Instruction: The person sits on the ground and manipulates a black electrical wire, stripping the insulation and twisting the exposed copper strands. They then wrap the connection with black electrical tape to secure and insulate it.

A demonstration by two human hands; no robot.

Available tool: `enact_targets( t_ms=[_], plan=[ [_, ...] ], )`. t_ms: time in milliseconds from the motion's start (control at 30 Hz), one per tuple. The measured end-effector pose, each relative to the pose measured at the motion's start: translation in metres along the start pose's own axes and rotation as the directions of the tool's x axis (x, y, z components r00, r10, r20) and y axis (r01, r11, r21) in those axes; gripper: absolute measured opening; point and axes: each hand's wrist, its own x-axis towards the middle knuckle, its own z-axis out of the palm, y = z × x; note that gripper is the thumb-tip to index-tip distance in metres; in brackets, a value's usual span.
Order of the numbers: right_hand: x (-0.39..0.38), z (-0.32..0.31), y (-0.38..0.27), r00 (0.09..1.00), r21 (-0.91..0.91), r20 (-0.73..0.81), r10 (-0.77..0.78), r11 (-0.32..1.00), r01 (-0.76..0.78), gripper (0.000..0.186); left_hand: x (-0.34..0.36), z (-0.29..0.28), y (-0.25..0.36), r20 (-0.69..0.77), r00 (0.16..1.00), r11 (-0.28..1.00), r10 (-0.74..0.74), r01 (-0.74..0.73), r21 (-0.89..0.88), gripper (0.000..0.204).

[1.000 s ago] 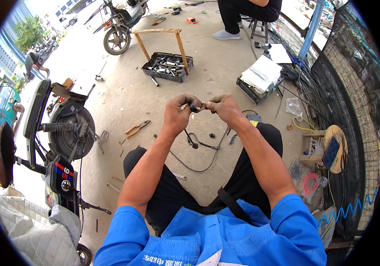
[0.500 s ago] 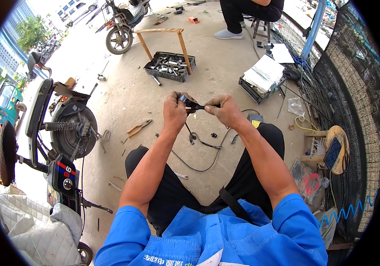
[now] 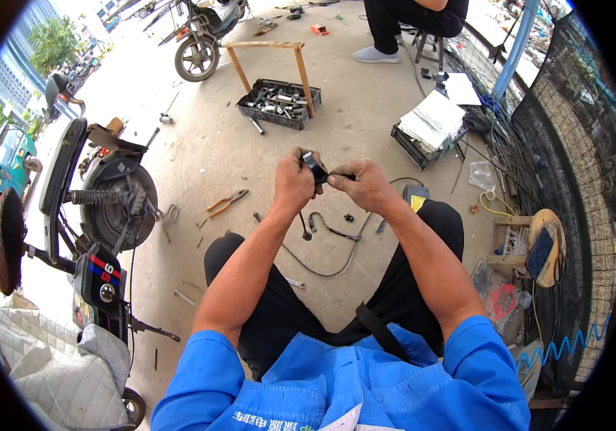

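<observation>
In front of my knees, my left hand [image 3: 294, 181] is closed around a small, glossy black part [image 3: 314, 166]. Its exact kind I cannot make out. From my right hand [image 3: 362, 188], thumb and fingertips pinch the right edge of the same part. A thin black cable [image 3: 303, 219] hangs below my left hand, down toward the ground. On the concrete between my legs lie a looped black cable [image 3: 342, 274] and a short black lead [image 3: 337, 231]. Orange-handled pliers [image 3: 227, 204] rest to the left of my left forearm.
Ahead stands a black crate of metal sockets and tools [image 3: 277, 113] with a wooden handle. A dismantled electric scooter [image 3: 117, 205] is at the left. Papers [image 3: 431, 118] top a crate at the right, near a netting fence [image 3: 567, 179]. Another person [image 3: 412, 21] sits on a stool ahead.
My hands have drawn closer together. The stretched dark strip between them no longer shows, and the glossy face of the black part has turned into view.
</observation>
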Motion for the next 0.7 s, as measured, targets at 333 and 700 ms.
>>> enact_targets(
  t_ms=[333, 700],
  plan=[
    [-0.001, -0.003, -0.007, 0.948, -0.111, 0.030, -0.318, 0.941, 0.319, 0.014, 0.010, -0.010, -0.011, -0.049, 0.998, 0.988, -0.046, 0.053, 0.144, 0.011],
    [-0.001, -0.013, 0.007, 0.987, 0.101, -0.159, -0.038, 0.993, 0.054, 0.019, 0.010, -0.020, 0.002, 0.193, 0.923, 0.937, -0.333, 0.348, -0.044, 0.040]
  ],
)
